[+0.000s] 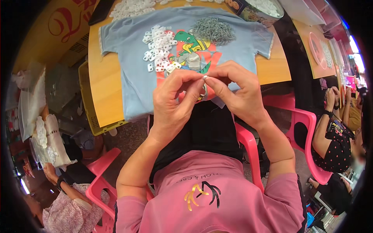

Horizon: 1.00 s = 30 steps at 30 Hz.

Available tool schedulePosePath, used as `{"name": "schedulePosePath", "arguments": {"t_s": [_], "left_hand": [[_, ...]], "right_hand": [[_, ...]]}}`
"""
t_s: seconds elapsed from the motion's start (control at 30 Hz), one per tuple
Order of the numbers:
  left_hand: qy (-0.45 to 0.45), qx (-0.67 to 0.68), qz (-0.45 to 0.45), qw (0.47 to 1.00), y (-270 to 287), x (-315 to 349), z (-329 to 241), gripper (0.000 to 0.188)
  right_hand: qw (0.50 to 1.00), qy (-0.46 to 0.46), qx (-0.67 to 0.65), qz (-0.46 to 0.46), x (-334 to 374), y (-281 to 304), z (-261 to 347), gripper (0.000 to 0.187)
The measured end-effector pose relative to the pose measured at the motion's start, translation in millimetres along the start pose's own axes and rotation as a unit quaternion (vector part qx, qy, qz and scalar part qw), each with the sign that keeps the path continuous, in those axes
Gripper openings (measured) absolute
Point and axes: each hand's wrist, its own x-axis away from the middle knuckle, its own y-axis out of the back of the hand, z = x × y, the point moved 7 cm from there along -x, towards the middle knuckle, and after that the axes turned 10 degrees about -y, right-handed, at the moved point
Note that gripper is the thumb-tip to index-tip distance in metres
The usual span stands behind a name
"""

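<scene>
Above the near part of a light blue T-shirt point(136, 77) spread on the table, my two hands meet fingertip to fingertip. Thumb and index finger of my left hand point(171, 101) pinch one side of a small white plastic piece point(205, 77), mostly covered by the fingers. My right hand point(241, 93) pinches its other side in the same way. Beyond my left hand lies a loose heap of white plastic pieces with holes point(159, 46). A pile of small grey screws point(213, 31) rests farther back on the shirt, toward the right.
More white pieces point(132, 9) lie along the table's point(105, 89) far edge, beside a round tin point(268, 13) of white pieces. A yellow crate point(93, 116) stands at the left. Pink chairs point(248, 143) surround me, and other people point(74, 209) sit at both sides.
</scene>
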Motion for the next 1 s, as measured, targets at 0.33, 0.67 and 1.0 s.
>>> {"name": "schedulePosePath", "arguments": {"t_s": [0.33,0.67,1.0], "left_hand": [[0.108,0.048,-0.003,0.993,-6,3,26,0.007],[0.121,0.126,-0.015,0.984,-1,-1,30,0.011],[0.117,0.145,-0.018,0.982,2,1,34,0.012]], "right_hand": [[0.986,0.054,0.156,-0.023,-24,31,-28,0.009],[0.955,0.104,0.273,-0.05,-53,28,-36,0.013],[0.942,0.108,0.315,-0.038,-54,25,-32,0.01]]}}
